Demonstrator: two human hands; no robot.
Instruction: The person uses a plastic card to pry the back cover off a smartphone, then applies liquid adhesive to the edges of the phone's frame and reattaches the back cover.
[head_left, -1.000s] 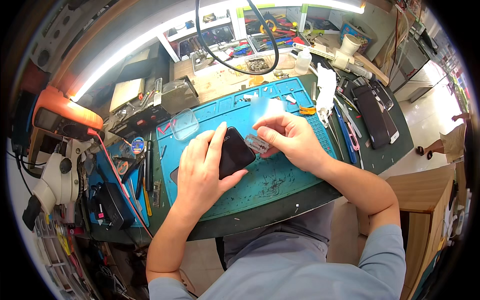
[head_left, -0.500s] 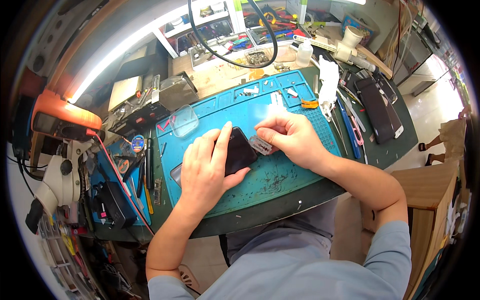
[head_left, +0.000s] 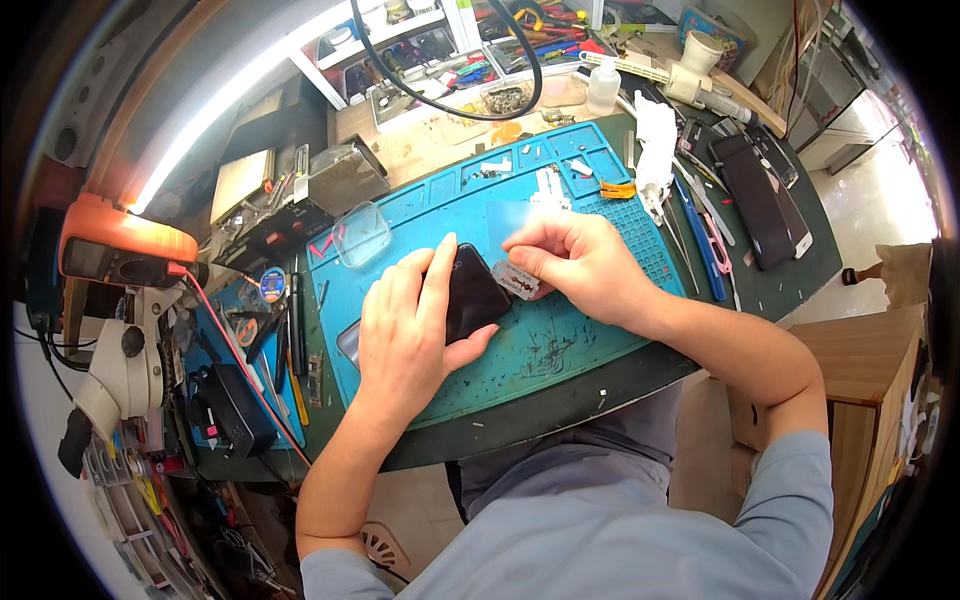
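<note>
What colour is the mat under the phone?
Teal blue. The mat lies under the black phone, held by the left hand; the head view shows it.

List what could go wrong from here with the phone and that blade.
1. The right hand holds a small flat metal blade against the edge of the black phone; a slip could scratch or crack it.
2. The left hand presses the phone down, its thumb near the blade, so a slip might cut it.
3. Small loose parts on the teal mat beside the hands could get knocked away.
</note>
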